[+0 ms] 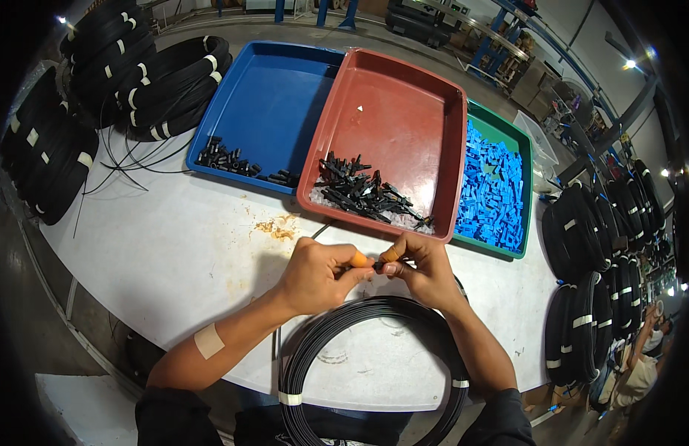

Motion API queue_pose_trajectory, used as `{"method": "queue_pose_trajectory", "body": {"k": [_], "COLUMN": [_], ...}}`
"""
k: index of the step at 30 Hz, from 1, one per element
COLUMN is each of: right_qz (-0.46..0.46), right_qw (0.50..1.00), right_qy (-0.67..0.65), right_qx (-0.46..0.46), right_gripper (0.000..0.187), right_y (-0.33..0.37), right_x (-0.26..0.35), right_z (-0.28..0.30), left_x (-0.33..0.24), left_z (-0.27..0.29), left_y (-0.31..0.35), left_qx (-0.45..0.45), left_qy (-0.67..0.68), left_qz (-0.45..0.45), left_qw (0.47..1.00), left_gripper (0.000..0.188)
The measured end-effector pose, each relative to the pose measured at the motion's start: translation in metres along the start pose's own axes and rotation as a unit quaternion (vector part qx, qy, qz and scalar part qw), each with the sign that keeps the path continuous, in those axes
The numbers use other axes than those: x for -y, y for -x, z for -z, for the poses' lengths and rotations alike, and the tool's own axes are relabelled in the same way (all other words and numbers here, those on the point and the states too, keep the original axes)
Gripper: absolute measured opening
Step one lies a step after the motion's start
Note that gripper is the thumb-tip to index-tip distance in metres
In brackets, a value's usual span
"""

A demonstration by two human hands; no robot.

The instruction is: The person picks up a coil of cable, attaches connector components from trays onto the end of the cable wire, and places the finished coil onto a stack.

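Above the table's middle, my left hand (319,276) and my right hand (419,272) meet fingertip to fingertip. Both are closed in a pinch on a small black piece (378,265), mostly hidden by the fingers, so its exact kind does not show. Orange covers sit on both index fingertips. A short dark length sticks out by the right fingers; whether it is cable I cannot tell. Below the hands, a coil of black cable (294,364) lies partly on the table, tied with white bands, its near side hanging over the front edge.
Beyond my hands stand a blue tray (266,70) with short black pieces, a red tray (393,97) with longer black parts, and a green tray (528,186) full of blue parts. Black cable coils (173,82) are stacked left; more coils (575,230) stand right. A person (642,372) is far right.
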State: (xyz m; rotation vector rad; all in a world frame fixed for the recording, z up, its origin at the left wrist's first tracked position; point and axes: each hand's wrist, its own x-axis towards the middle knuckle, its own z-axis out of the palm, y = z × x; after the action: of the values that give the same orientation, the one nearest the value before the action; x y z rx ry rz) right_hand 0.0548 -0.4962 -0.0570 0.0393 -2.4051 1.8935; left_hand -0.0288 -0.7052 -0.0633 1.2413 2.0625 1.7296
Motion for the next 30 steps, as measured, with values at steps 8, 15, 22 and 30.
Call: {"method": "queue_pose_trajectory", "body": {"k": [8, 15, 22, 30], "right_qz": [0.386, 0.114, 0.206, 0.443], "right_qw": [0.859, 0.986, 0.947, 0.815], "right_qy": [0.31, 0.055, 0.232, 0.347], "right_qx": [-0.128, -0.111, -0.088, -0.135], "right_gripper": [0.028, 0.013, 0.021, 0.025], "right_y": [-0.001, 0.008, 0.005, 0.0], "right_x": [0.009, 0.004, 0.019, 0.014], "right_z": [-0.01, -0.009, -0.008, -0.005], "left_x": [-0.001, -0.007, 0.006, -0.005], "left_z": [0.007, 0.001, 0.005, 0.001], "left_y": [-0.008, -0.001, -0.001, -0.004], "left_qx": [0.014, -0.009, 0.008, 0.034], "left_qy": [0.33, -0.066, 0.107, 0.381], "left_qz": [0.218, -0.152, 0.021, 0.217], "left_qw": [0.918, 0.986, 0.994, 0.898], "left_gripper": [0.018, 0.009, 0.012, 0.016]}}
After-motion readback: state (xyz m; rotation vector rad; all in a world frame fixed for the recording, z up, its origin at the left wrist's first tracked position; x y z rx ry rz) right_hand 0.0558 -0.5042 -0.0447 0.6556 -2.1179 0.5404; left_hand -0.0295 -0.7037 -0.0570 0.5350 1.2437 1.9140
